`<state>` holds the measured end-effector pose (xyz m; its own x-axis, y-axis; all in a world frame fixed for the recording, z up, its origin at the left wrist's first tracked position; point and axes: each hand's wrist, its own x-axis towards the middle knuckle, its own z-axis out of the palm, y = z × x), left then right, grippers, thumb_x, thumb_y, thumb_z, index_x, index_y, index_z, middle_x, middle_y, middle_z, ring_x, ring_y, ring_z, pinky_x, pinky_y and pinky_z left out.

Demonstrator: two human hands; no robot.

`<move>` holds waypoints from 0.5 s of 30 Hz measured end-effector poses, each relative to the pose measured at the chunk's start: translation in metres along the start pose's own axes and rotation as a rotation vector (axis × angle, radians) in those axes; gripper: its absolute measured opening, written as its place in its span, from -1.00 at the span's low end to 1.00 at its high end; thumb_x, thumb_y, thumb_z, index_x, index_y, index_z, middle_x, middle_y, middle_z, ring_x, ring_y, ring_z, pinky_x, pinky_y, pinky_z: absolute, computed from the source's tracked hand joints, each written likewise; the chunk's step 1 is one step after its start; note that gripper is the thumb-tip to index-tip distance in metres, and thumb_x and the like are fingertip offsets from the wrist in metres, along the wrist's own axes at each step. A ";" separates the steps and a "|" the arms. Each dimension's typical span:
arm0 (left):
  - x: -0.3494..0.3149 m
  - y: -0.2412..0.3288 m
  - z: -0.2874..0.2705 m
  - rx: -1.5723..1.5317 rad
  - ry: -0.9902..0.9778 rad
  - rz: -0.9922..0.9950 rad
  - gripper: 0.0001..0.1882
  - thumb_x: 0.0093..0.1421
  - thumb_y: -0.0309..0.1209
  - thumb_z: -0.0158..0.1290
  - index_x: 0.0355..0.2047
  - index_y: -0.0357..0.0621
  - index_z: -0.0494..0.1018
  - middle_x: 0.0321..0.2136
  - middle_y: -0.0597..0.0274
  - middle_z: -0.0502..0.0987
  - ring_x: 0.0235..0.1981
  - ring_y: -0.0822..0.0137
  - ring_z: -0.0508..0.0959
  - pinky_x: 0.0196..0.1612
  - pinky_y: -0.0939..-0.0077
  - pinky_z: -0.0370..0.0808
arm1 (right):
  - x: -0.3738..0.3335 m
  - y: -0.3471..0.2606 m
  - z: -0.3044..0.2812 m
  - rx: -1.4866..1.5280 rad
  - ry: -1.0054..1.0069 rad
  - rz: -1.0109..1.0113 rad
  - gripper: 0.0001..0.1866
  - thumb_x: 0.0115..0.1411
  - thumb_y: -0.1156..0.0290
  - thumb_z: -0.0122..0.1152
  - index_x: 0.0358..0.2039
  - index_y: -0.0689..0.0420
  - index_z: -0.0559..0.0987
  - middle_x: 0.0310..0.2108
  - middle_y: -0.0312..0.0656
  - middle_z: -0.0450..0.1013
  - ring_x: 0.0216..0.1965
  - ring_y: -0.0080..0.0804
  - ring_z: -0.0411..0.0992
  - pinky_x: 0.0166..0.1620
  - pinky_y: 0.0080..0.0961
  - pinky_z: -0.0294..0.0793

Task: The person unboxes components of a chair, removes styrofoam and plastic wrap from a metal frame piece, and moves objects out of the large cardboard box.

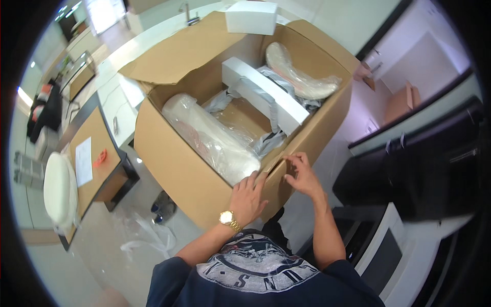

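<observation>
A large brown cardboard box (176,171) stands in front of me with its top flaps spread. My left hand (247,199), a gold watch on its wrist, lies at the near corner. Its fingers stretch over the edge and its thumb rests on the outer side. To its right, my right hand (304,177) grips the near flap, fingers bent over the rim and thumb on the outside. Inside the box, a white padded piece in clear plastic (207,133) leans along the left wall. Another plastic-wrapped curved white piece (296,71) lies at the far right. Between them sits a long white foam block (263,94) with grey wrapping.
Behind the box, a white foam block (250,18) sits on the pale counter near a tap (189,18). At left, a wooden-topped table (97,135) holds a paper sheet and a white cushion (60,189). Plastic film (153,238) litters the floor. Dark cabinets (409,163) stand at right.
</observation>
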<state>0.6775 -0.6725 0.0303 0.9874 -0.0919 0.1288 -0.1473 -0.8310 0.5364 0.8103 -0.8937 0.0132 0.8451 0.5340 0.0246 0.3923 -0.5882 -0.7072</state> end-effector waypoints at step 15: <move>0.021 0.035 0.071 0.360 0.220 -0.517 -0.74 0.03 -0.30 0.31 -0.34 -0.02 0.46 -0.48 0.22 0.56 -0.37 0.15 0.54 -0.19 0.22 0.32 | 0.060 0.054 -0.072 0.051 -0.622 -0.495 -0.21 0.19 0.36 0.32 0.41 0.07 0.23 0.04 0.06 0.42 0.08 0.09 0.40 0.19 -0.17 0.40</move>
<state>0.6975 -0.7419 -0.0073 0.8852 0.4501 0.1173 0.4083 -0.8727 0.2679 0.9080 -0.9374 0.0271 0.2134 0.9759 -0.0446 0.6394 -0.1740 -0.7489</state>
